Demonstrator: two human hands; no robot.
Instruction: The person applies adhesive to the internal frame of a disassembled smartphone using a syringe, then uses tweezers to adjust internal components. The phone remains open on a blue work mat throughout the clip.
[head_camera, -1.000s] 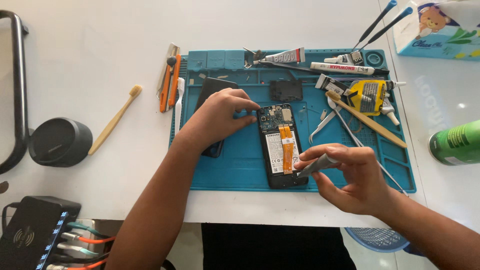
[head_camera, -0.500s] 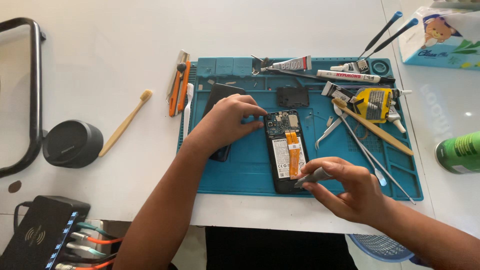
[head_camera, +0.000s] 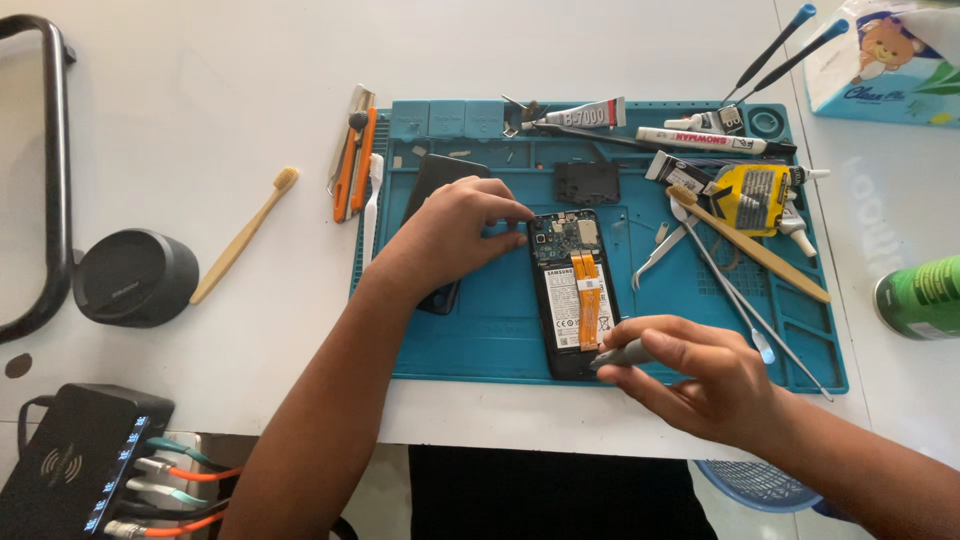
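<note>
Opened phone (head_camera: 572, 290) on blue mat (head_camera: 480, 340), between both hands. Left hand (head_camera: 455, 235) fingertips pinch its top-left corner; right hand (head_camera: 700, 375) pinches grey tool (head_camera: 622, 354) at bottom edge. Best keep phone pinned, tool tip low.

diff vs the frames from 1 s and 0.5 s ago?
Little has changed. The right hand still pinches the grey tool at the lower edge of the opened phone, shifted only slightly. The left hand still steadies the phone's top left corner. Nothing was picked up or let go. The blue mat and the tools on it lie as before; only the camera shifted.
</note>
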